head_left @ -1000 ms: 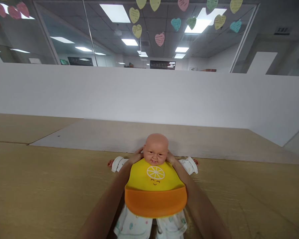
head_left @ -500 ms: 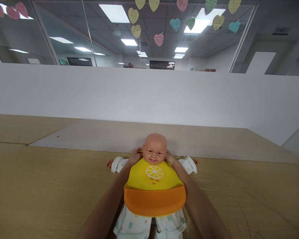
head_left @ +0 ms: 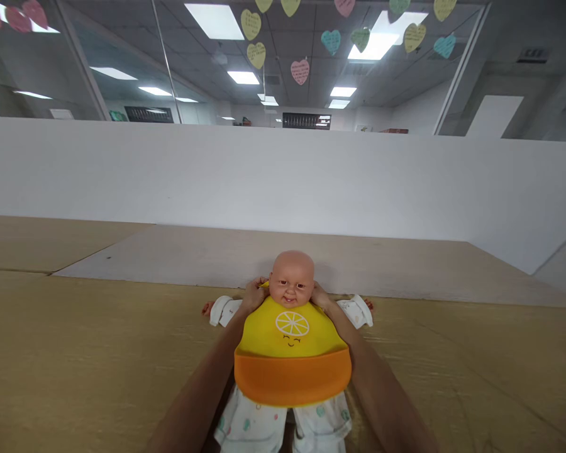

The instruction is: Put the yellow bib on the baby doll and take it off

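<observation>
Between the two hands, a pink vinyl baby doll [head_left: 291, 278] lies on its back, head pointing away, under a yellow-and-orange silicone bib [head_left: 291, 355], the left hand [head_left: 253, 294] and right hand [head_left: 319, 294] equally near, their curled fingers [head_left: 260, 287] together at its neck, any clamp on the bib hidden.

Passage between the left hand [head_left: 254, 296] and the right hand [head_left: 320, 295] is blocked by the head of the baby doll [head_left: 291, 278], which stands between them and touches both. On the person's side of the hands, the silicone bib [head_left: 292, 353] fills the span between them. Outboard of the left hand, the doll's white sleeve [head_left: 224, 311] lies just beside it; outboard of the right hand, the other sleeve [head_left: 355, 312] lies likewise. Beyond these sleeves, the wooden tabletop [head_left: 85, 358] offers passage on either side. Forward of the hands, a grey board [head_left: 193, 258] offers passage up to the white partition wall [head_left: 264, 182], which bounds forward reach.
</observation>
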Tool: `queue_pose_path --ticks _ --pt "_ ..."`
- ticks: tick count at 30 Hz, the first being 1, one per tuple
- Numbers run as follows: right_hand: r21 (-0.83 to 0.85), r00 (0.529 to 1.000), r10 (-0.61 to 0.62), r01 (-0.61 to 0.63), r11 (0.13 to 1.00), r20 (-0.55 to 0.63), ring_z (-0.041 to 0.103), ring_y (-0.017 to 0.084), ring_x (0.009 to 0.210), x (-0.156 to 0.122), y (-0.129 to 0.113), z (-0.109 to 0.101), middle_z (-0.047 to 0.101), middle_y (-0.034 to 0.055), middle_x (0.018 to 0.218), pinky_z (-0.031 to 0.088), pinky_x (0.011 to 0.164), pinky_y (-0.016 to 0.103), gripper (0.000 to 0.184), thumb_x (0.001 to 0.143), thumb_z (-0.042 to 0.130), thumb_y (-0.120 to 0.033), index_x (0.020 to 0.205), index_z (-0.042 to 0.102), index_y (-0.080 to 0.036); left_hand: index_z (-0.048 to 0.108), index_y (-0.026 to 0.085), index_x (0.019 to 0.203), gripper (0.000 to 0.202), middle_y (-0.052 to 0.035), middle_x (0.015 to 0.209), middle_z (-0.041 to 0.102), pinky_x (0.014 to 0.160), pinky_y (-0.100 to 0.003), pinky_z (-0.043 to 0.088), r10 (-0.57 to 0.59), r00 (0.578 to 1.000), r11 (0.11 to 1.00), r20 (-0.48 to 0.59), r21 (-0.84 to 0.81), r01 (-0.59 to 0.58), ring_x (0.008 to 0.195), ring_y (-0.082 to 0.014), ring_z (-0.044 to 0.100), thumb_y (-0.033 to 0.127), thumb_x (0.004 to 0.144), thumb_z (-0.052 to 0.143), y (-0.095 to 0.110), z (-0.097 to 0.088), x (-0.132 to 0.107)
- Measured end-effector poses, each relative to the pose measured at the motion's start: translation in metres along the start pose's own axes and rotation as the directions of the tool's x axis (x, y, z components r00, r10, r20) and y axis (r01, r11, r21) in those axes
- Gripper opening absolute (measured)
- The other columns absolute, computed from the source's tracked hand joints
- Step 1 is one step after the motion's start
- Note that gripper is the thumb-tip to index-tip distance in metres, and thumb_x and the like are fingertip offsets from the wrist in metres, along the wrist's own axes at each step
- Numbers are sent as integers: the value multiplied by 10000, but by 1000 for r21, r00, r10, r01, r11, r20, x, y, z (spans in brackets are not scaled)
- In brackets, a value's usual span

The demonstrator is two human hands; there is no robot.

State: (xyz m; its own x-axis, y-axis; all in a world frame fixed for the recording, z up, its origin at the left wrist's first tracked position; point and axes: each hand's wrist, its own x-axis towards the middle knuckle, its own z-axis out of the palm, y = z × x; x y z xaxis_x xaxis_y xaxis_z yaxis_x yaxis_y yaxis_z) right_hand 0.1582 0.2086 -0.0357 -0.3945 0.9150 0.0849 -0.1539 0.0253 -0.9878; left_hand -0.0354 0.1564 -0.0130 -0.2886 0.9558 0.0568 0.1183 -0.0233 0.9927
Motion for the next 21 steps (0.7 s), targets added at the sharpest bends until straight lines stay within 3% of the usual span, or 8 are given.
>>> queue_pose_path --ticks 7,13,21 --pt "52 999 38 -36 998 -31 512 158 657 4 4 -1 671 55 701 479 674 323 201 509 663 -338 600 634 -160 623 194 615 142 -4 647 644 618 -281 433 5 996 998 87 -61 1 660 -197 563 200 475 599 3 -2 0" --pt "77 998 48 -46 996 -30 509 147 638 6 7 -2 671 45 696 478 657 311 255 493 705 -354 639 638 -156 643 181 638 158 13 572 623 558 -267 427 -108 973 951 205 -264 161 571 -175 566 289 527 609 -2 -5 2" --pt "72 1000 12 -11 997 -23 547 181 713 6 9 -4 691 70 763 481 751 360 291 473 747 -374 657 657 -166 667 167 638 145 -12 590 662 621 -297 469 -128 958 911 258 -351 216 662 -224 624 273 540 652 -2 -10 2"
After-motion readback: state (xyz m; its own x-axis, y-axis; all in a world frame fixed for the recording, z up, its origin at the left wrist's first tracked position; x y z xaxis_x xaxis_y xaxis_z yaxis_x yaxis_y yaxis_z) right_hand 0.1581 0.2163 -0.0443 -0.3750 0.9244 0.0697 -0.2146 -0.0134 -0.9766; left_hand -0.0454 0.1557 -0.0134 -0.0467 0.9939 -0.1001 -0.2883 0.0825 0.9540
